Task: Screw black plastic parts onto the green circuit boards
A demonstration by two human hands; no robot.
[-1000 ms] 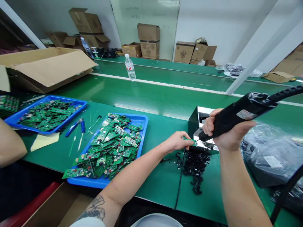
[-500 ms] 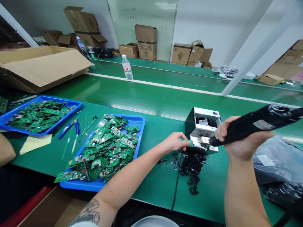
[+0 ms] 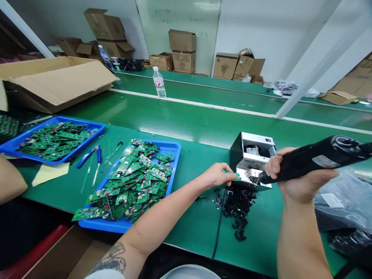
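Note:
My left hand (image 3: 216, 175) pinches a small green circuit board (image 3: 235, 176) just left of a small metal box-shaped machine (image 3: 252, 157). My right hand (image 3: 293, 180) grips a black electric screwdriver (image 3: 316, 157), whose tip rests at the front of that machine. A pile of small black plastic parts (image 3: 238, 203) lies on the green bench below both hands. A blue tray (image 3: 171, 149) heaped with green circuit boards (image 3: 133, 178) sits left of my left forearm.
A second blue tray (image 3: 11, 145) of boards, blue pliers (image 3: 90, 153) and a yellow sheet (image 3: 49, 173) lie at the left, near another person's arm (image 3: 10, 180). A water bottle (image 3: 159, 82) stands on the conveyor. An open cardboard box (image 3: 55, 79) and dark plastic bags (image 3: 345, 209) flank the bench.
My right hand drew the screwdriver back to the right and lowered its tip to the machine's front. My left hand still pinches the small board in the same spot.

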